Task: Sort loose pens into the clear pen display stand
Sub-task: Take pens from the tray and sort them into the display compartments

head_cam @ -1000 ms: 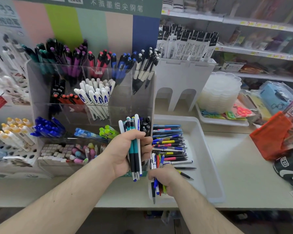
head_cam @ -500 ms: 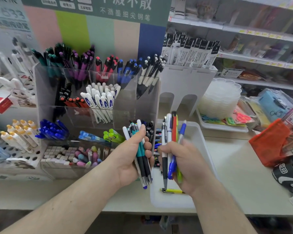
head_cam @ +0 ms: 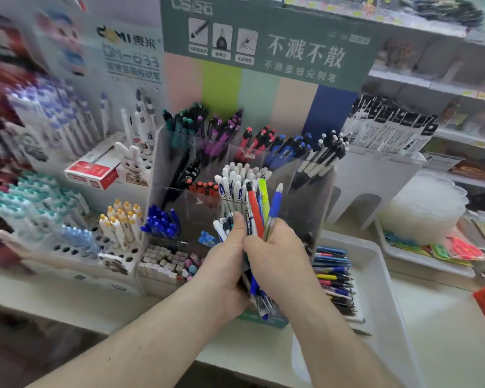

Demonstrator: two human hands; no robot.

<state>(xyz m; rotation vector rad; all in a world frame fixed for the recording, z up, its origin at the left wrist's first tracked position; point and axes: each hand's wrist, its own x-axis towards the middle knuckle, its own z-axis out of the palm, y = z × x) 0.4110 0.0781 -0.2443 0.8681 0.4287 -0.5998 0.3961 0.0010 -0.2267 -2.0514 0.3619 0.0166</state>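
Clear plastic formed the pen display stand [head_cam: 305, 177] in the head view, its tiered compartments filled with teal, purple, red, blue and white pens. Directly before it, the left hand [head_cam: 224, 264] and right hand [head_cam: 277, 256] pressed together, thumbs touching. The left hand's fingers were closed around a bundle of white and teal pens [head_cam: 223, 226]. The right hand's fingers gripped an upright bunch of loose pens [head_cam: 259, 208], red, yellow and blue among them, their tips poking out below the palm. More pens [head_cam: 333, 278] lay side by side in the white tray [head_cam: 381, 289] on the table [head_cam: 445, 331], just right of the stand.
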